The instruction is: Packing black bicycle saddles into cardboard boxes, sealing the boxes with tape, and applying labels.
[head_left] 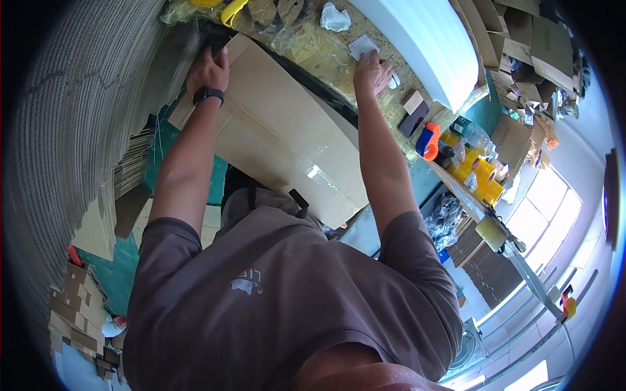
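My left hand (208,73), with a dark watch on its wrist, grips the far left corner of a flat brown cardboard box (277,124). The thumb lies along the near face; the other fingers are partly hidden at its edge. The box leans between my body and the worktable (313,62), with shiny clear tape on its lower part. My right hand (373,75) reaches over the table, its fingers closed at the edge of a small white paper slip (362,47). A white rounded object (394,81) sits beside that hand, partly hidden.
Tall stacks of flat cardboard (85,130) rise on the left. An orange and blue tape dispenser (428,141), a dark flat object (413,119), yellow tape rolls (484,179) and a plastic bottle (475,135) are on the right. Crumpled white paper (335,17) lies farther back.
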The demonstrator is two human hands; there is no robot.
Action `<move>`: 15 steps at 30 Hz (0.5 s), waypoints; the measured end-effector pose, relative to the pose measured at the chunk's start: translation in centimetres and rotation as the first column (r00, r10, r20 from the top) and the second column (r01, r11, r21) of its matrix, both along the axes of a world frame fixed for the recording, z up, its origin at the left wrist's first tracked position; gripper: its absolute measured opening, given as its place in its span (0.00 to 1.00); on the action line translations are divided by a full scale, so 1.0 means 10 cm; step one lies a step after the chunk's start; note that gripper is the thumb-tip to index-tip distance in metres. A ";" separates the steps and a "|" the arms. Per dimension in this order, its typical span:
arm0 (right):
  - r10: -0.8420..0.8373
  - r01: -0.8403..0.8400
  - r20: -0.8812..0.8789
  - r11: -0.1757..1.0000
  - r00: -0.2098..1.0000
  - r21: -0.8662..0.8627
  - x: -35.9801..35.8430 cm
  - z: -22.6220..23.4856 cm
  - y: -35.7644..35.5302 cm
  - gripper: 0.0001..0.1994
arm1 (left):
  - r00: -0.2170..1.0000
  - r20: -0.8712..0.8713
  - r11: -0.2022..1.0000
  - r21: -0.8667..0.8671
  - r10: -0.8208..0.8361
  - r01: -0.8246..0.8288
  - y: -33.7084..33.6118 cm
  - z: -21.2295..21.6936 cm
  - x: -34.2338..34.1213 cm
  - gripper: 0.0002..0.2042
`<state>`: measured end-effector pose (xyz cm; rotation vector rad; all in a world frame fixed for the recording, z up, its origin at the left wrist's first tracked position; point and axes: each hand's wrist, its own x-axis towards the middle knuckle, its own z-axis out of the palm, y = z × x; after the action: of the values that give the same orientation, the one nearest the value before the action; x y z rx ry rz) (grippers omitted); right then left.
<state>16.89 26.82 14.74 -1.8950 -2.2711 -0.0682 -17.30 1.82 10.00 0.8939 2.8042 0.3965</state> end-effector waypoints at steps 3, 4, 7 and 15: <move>-0.016 0.017 -0.022 1.000 1.000 0.013 0.03 0.00 -0.03 0.18 | 1.000 -0.009 1.000 0.013 -0.010 0.010 -0.03 0.00 0.00 0.31; 0.020 -0.019 -0.033 0.999 0.999 0.043 0.00 0.00 -0.10 0.14 | 1.000 -0.017 1.000 0.001 -0.018 0.018 -0.05 0.00 -0.01 0.30; 0.039 -0.031 -0.141 0.998 0.989 0.055 0.25 0.03 -0.17 0.12 | 0.999 -0.017 0.999 -0.035 -0.043 0.042 -0.05 0.03 0.03 0.32; 0.145 -0.116 -0.555 0.989 0.819 0.086 0.73 0.52 -1.69 0.14 | 0.932 -0.196 0.834 0.418 -0.305 0.361 -0.22 0.25 0.55 0.26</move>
<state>24.22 9.94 19.97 -1.4664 -1.9506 0.3998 -11.75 -0.38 12.46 1.5226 2.6158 0.9874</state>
